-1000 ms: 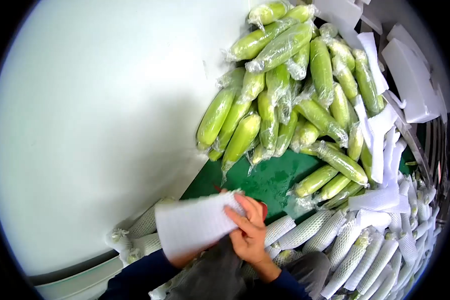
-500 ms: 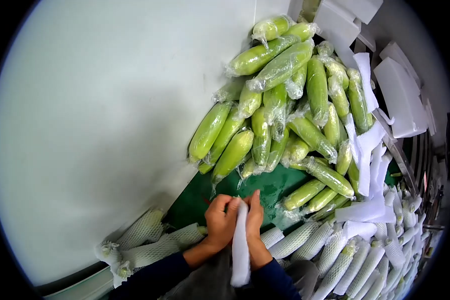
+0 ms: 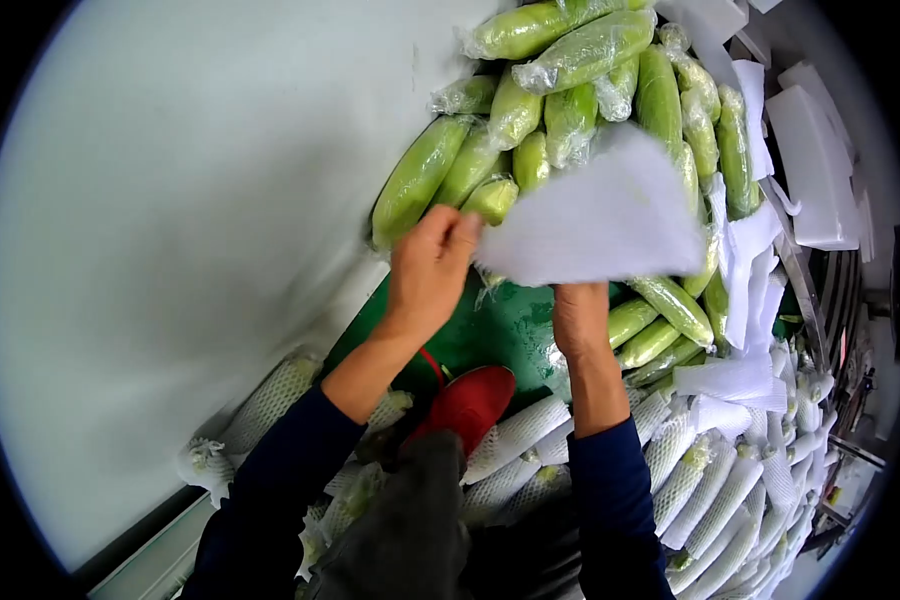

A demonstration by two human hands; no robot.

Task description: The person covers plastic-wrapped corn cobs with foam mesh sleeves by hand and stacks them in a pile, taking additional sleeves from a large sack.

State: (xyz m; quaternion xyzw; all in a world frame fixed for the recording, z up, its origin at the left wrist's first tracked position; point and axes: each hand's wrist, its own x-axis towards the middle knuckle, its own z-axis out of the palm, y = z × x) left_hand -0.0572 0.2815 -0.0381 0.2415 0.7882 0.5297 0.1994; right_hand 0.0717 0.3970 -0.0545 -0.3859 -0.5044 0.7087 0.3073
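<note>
Left hand [image 3: 433, 258] curled closed by white foam [image 3: 600, 220], right hand [image 3: 580, 312] partly hidden underneath.

White wall [image 3: 190, 200]: wide, at 9 o'clock | white block [image 3: 813, 165]: at 2 o'clock | metal strip [image 3: 802, 275]: narrow, at 3 o'clock, beside dark striped surface [image 3: 838, 295]

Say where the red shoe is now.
In the head view, the red shoe is just below centre, against the green surface, below and between the left hand and the right hand, with net-wrapped produce at its lower right.
</note>
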